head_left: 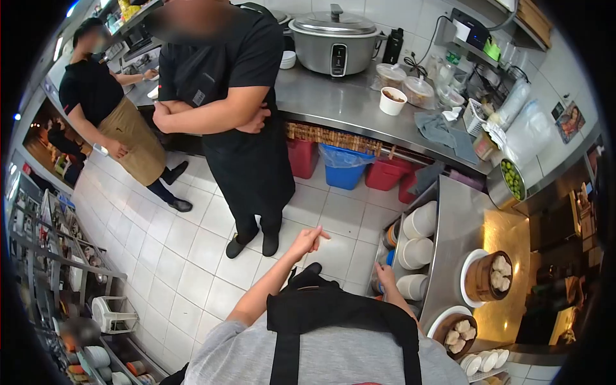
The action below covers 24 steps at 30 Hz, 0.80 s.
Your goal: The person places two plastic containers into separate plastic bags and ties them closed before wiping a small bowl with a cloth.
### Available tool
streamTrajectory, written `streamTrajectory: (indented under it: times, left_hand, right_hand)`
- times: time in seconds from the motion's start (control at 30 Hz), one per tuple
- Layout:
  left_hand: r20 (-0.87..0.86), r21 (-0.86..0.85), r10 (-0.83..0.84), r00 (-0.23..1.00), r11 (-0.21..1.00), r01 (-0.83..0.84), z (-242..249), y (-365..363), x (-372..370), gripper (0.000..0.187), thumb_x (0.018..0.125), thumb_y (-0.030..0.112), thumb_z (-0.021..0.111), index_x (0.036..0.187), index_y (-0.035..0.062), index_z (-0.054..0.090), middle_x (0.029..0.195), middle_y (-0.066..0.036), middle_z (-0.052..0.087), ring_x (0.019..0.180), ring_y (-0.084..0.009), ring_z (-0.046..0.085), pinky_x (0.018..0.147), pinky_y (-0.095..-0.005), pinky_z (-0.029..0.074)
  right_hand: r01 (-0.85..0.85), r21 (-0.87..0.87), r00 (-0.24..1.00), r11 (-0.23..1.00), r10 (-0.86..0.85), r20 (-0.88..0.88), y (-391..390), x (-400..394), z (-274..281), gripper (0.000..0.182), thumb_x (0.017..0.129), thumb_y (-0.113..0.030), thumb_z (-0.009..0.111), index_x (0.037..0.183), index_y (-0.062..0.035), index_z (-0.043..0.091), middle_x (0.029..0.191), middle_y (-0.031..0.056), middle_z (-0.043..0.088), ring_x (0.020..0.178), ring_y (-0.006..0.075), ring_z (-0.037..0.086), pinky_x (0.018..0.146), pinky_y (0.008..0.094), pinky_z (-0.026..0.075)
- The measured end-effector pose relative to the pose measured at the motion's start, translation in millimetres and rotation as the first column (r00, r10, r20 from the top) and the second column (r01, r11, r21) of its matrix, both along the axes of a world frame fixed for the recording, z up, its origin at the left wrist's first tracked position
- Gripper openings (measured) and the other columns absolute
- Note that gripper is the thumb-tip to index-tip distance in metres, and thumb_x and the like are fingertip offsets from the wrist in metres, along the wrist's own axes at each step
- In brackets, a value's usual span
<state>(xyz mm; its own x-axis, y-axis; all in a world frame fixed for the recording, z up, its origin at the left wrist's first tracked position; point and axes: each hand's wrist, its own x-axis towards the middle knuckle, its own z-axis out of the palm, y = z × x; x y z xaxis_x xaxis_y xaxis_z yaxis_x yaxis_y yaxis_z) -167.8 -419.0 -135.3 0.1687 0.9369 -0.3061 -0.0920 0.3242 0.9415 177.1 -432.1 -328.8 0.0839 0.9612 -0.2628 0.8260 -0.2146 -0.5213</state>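
My left hand (pixel 310 242) is held out over the tiled floor in front of my body. Its index finger is stretched out, and nothing is in it. Lower and to the right, my right hand (pixel 385 276) hangs beside the steel counter's shelf, with its fingers curled in and no object visible in them. Stacked white bowls (pixel 418 253) stand on that shelf, close to the right hand. On the counter top to my right are two bamboo steamers of dumplings, one steamer (pixel 486 276) on a white plate and another steamer (pixel 443 333) nearer me.
A person (pixel 221 96) in a black apron stands ahead with arms folded. Another person (pixel 96 96) in a tan apron is behind at left. A rice cooker (pixel 333 48) sits on the back counter, above a blue bin (pixel 343 170). A white stool (pixel 114 316) and racks are at left.
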Motion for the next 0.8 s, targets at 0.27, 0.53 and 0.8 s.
streamTrajectory:
  times: [0.27, 0.53, 0.8]
  left_hand:
    - [-0.666, -0.72, -0.703, 0.249, 0.694, 0.032, -183, -154, -142, 0.044, 0.074, 0.044, 0.059, 0.089, 0.0035, 0.065, 0.095, -0.016, 0.063, 0.092, -0.0292, 0.059, 0.081, -0.0388, 0.046]
    - [-0.741, -0.434, 0.097, 0.665, 0.687, -0.583, -176, -247, -153, 0.031, 0.072, 0.028, 0.057, 0.085, 0.0014, 0.063, 0.067, -0.011, 0.064, 0.058, -0.0198, 0.063, 0.059, -0.0321, 0.051]
    - [-0.773, -0.101, 0.312, 0.552, 0.799, -0.592, -135, -213, -156, 0.026, 0.073, 0.025, 0.06, 0.087, 0.0033, 0.064, 0.069, -0.01, 0.065, 0.058, -0.0191, 0.064, 0.059, -0.0315, 0.051]
  right_hand:
    - [0.194, -0.453, 0.946, 0.87, -0.288, -0.148, -16, 54, 8, 0.023, 0.077, -0.022, 0.059, 0.078, 0.001, 0.062, 0.056, 0.0128, 0.059, 0.042, 0.0205, 0.057, 0.039, 0.0334, 0.045]
    - [0.068, -0.541, 0.902, 0.839, -0.283, -0.325, -3, 79, -36, 0.019, 0.076, -0.017, 0.06, 0.086, -0.0007, 0.06, 0.062, 0.0107, 0.06, 0.049, 0.0196, 0.059, 0.045, 0.0327, 0.049]
    - [0.023, -0.561, 0.85, 0.828, -0.311, -0.424, -11, 58, -15, 0.013, 0.069, -0.003, 0.063, 0.079, -0.0034, 0.055, 0.06, 0.0101, 0.057, 0.042, 0.019, 0.053, 0.038, 0.0342, 0.045]
